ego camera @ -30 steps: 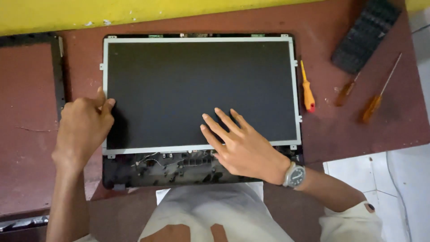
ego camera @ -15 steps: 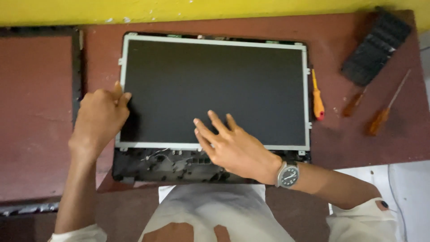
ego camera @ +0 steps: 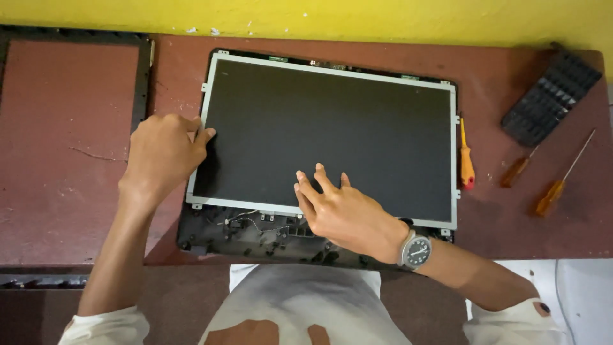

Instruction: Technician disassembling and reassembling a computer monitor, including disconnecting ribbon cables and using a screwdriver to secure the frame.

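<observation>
While my left hand (ego camera: pixel 161 153) curls over the left edge of the bare display panel (ego camera: pixel 332 128), its fingertips press on the silver metal frame and thumb side tucks against the dark glass; that grip is narrow, pinching the edge rather than lifting it clear. My right hand (ego camera: pixel 348 214), with a wristwatch (ego camera: pixel 415 250) on it, lies flat and spread wide on the lower middle of the panel, holding nothing, only pressing down.

Beneath the panel sits the black back cover (ego camera: pixel 255 237) of the screen, its lower strip exposed, showing loose thin wires and small fittings. All of this rests on a worn reddish-brown tabletop (ego camera: pixel 498 83) set against a yellow wall (ego camera: pixel 319 16).

Just beside the panel's right edge lies a small orange-handled screwdriver (ego camera: pixel 467 163). Farther right lie two more screwdrivers with amber handles (ego camera: pixel 514 172) (ego camera: pixel 554 191), and a black ribbed part (ego camera: pixel 550 97) rests near the far right corner. A thin black bezel frame (ego camera: pixel 142 76) lies to the left.

Risks, as I judge them: my flat palm could crack or bruise the thin glass if I lean on it. Pulling the left edge up sharply could strain the wires below. A tilted panel could slide onto the nearby screwdriver and scratch.
</observation>
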